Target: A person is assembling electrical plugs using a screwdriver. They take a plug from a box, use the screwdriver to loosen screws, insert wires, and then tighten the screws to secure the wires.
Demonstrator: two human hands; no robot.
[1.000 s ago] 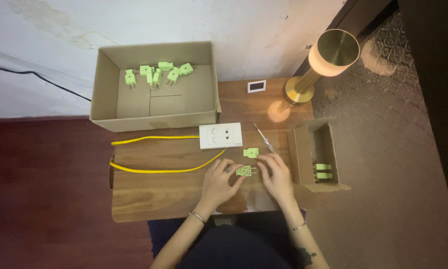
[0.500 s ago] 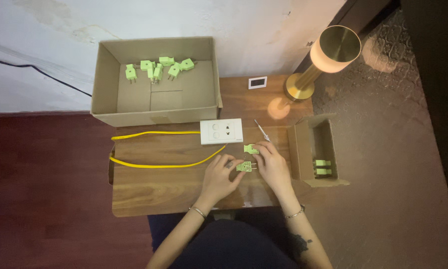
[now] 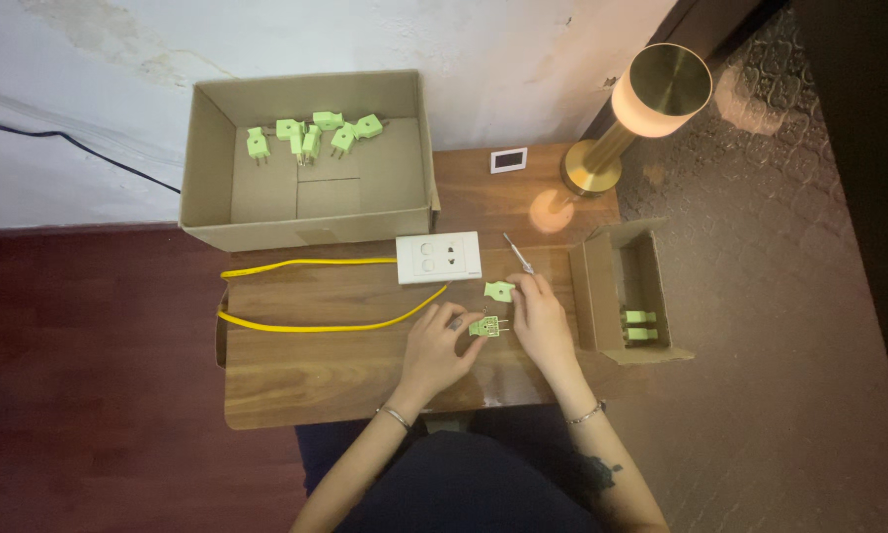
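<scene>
We count five pale green plastic plugs (image 3: 311,133) in the large open cardboard box (image 3: 207,168) at the back of the wooden desk (image 3: 316,380), and two more green plugs (image 3: 638,326) lying in the small open cardboard box (image 3: 602,296) at the right edge. Two further green pieces lie on the desk between our hands: an opened green plug body with metal pins (image 3: 483,327) and a green plug cover (image 3: 499,291) just behind it.

One white rectangular socket plate (image 3: 438,258) sits near the middle of the desk, with one yellow cable (image 3: 311,326) running left from it in a long loop. One thin screwdriver (image 3: 519,254) lies just right of the plate. One brass lamp with a glowing round shade (image 3: 659,91) stands at the back right, and one small white card (image 3: 508,160) lies beside its base.

Our left hand (image 3: 434,345) has its fingers (image 3: 461,324) curled loosely, pinching the left side of the opened plug body. Our right hand (image 3: 543,321) rests on the desk with fingers (image 3: 516,298) partly bent, its thumb at the pins and its fingertips touching the plug cover.
</scene>
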